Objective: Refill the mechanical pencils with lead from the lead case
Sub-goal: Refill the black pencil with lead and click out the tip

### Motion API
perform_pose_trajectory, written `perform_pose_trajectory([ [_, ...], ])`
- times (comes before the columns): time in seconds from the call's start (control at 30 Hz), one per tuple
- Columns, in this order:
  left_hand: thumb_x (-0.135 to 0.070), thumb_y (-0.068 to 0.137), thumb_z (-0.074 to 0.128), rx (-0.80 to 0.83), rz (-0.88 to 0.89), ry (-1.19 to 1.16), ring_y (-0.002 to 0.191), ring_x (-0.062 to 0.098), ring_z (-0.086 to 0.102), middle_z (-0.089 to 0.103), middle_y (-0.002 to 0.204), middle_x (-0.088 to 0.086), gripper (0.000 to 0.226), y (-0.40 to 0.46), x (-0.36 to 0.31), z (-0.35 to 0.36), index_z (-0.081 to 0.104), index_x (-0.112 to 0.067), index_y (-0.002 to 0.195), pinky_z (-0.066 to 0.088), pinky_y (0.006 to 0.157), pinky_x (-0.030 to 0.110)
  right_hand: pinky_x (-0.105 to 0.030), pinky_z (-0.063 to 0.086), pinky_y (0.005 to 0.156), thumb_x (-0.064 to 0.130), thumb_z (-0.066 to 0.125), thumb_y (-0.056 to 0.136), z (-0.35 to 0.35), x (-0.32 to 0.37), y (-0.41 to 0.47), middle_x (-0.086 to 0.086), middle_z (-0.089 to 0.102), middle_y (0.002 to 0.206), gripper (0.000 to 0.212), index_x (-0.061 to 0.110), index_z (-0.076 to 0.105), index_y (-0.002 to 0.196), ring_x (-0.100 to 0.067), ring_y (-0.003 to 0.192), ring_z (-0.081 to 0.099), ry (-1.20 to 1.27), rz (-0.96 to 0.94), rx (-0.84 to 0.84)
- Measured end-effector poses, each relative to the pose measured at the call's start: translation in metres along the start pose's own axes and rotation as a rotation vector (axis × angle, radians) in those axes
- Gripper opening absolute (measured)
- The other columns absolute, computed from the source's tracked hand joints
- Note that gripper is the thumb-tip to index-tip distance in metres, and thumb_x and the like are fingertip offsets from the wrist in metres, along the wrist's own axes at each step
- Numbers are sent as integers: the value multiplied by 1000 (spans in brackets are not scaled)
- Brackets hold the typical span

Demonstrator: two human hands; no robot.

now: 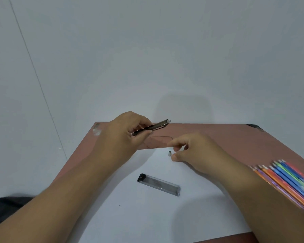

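My left hand (pixel 128 135) grips a dark mechanical pencil (pixel 152 127) above the table's far edge, with its white eraser end pointing up and to the right. A small metal cap (pixel 169 153) stands on the white paper (pixel 147 216). My right hand (pixel 191 149) hovers just right of the cap with its fingers loosely curled, the thumb tip beside the cap and not touching it. The clear lead case (pixel 159 184) with a black end lies flat on the paper, nearer to me than both hands.
The paper lies on a reddish-brown table (pixel 235 137) pushed against a pale wall. A pack of several coloured mechanical pencils (pixel 288 181) lies at the right edge. A dark cloth (pixel 5 207) shows at the lower left, off the table.
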State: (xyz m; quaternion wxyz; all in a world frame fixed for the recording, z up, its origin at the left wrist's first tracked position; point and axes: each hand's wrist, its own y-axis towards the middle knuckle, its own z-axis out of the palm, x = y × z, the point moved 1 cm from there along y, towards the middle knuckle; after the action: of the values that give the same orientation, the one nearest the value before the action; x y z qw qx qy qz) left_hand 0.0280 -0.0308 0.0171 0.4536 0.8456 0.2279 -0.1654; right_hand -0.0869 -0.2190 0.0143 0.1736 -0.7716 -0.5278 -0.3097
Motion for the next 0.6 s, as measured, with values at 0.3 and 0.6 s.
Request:
perform_pose_trajectory([
  [0.3,-23,87,74,13,-28,-2,93,3,62,64,89,-21,19,0,3,0,68,-40,93,56,80,37,-15,49,62,22,81,83,6,-4,5,15,72,84,13,34,80,87,4,65,61,15,-45,-39],
  [0.6,-23,87,73,18,-28,19,93,2,62,64,91,-22,20,1,4,-1,68,-42,92,55,80,38,-21,56,65,9,78,87,-11,18,-5,5,76,78,18,27,80,84,-3,65,64,610,-143,-291],
])
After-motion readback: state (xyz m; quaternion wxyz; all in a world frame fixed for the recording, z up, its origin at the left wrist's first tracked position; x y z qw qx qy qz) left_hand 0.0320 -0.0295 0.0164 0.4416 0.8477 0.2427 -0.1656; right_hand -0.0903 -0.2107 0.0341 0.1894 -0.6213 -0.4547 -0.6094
